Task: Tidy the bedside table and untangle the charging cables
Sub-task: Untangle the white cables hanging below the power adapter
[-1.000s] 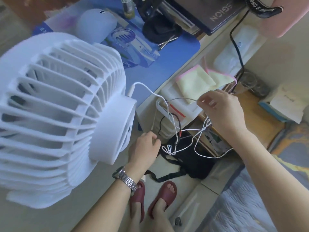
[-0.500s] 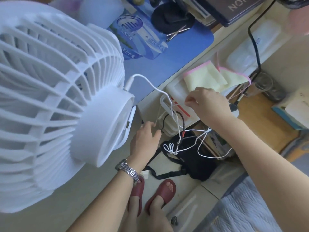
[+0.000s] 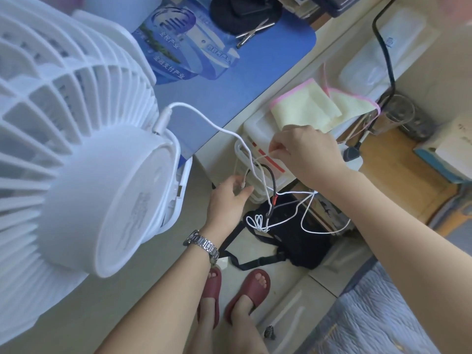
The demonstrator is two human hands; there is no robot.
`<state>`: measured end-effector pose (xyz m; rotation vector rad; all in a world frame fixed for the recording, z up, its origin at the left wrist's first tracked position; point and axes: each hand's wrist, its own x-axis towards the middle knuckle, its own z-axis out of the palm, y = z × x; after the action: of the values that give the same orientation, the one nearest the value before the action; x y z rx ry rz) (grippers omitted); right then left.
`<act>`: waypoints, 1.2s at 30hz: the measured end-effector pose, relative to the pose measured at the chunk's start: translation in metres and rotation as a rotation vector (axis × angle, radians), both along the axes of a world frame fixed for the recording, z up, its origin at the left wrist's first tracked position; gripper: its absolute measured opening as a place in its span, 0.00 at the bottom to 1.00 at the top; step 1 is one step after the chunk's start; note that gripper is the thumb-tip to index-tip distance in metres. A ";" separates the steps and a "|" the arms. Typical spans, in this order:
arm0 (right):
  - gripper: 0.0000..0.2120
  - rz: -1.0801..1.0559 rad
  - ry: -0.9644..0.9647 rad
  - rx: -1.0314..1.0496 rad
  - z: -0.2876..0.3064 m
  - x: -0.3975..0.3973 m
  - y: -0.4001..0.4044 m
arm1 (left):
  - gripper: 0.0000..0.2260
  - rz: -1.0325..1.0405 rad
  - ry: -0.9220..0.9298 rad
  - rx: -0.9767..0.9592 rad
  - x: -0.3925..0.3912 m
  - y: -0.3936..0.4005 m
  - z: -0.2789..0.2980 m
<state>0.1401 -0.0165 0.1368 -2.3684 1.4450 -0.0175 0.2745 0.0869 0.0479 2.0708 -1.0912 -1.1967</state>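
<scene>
A tangle of thin white charging cables (image 3: 293, 213) hangs in the air between my hands, below the desk edge. A black cable with a red tip (image 3: 273, 185) loops through the tangle. My right hand (image 3: 306, 152) pinches a white strand at its upper end. My left hand (image 3: 229, 198), with a metal watch on the wrist, holds a white cable end with a small plug. A thicker white cable (image 3: 204, 118) runs from the back of the white fan (image 3: 76, 149) down into the tangle.
The fan fills the left side on a desk with a blue mat (image 3: 229, 80). White plastic drawers (image 3: 258, 129) carry a yellow cloth (image 3: 314, 108). A black power cord (image 3: 383, 47) drops to a plug. A black bag (image 3: 293, 244) lies on the floor.
My right hand has come down and left with its strand, closer to my left hand. The left hand has shifted slightly up. The view has drifted toward the fan.
</scene>
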 end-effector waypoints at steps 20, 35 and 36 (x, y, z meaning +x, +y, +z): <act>0.10 -0.380 -0.390 0.305 0.004 -0.055 0.027 | 0.04 0.066 -0.105 -0.029 0.013 0.042 -0.005; 0.04 -0.362 -0.501 0.251 0.006 -0.050 0.055 | 0.03 0.167 -0.092 0.143 0.022 0.086 -0.020; 0.03 -0.356 -0.497 0.246 0.005 -0.044 0.054 | 0.03 0.153 -0.085 0.157 0.024 0.084 -0.020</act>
<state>0.0965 0.0376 0.1417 -1.7247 1.4868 -0.4580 0.2984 0.1710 0.0284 2.2976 -0.8814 -1.1611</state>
